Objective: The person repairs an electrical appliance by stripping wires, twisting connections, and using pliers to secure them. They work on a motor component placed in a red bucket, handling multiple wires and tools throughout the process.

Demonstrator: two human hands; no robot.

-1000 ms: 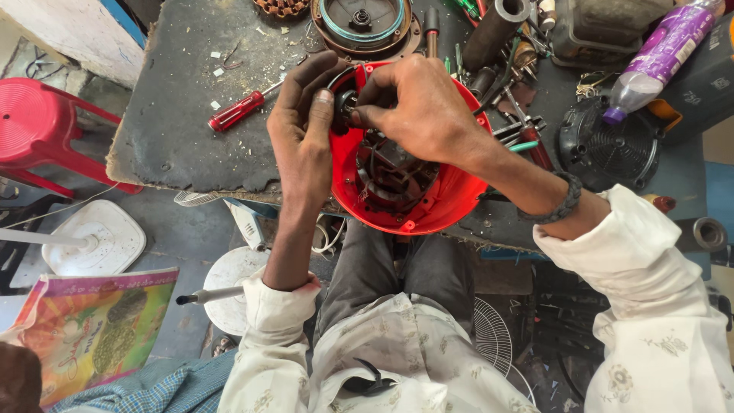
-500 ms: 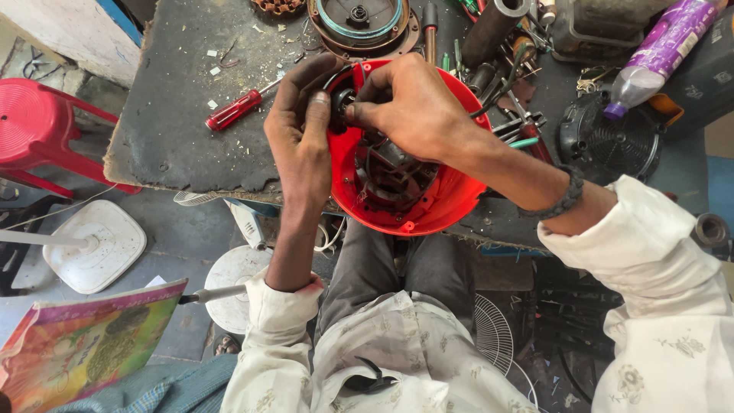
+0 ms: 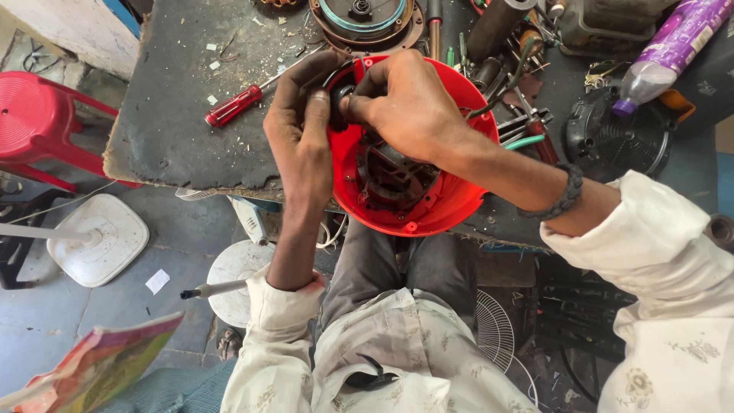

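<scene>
The left hand [image 3: 300, 136] grips the left rim of a red plastic fan motor housing [image 3: 440, 203], which rests on the near edge of the dark tabletop [image 3: 180, 145] above the person's lap. The right hand [image 3: 409, 103] pinches a small black part [image 3: 337, 103] at the housing's far-left rim. Inside sits the dark motor [image 3: 394, 180]. A red-handled screwdriver [image 3: 233, 105] lies to the left, a purple bottle [image 3: 669, 50] far right.

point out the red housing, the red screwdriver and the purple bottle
red housing [image 3: 451, 203], head view, bare inner wall at lower right
red screwdriver [image 3: 233, 105], head view, middle of the handle
purple bottle [image 3: 673, 46], head view, middle of the body
</scene>
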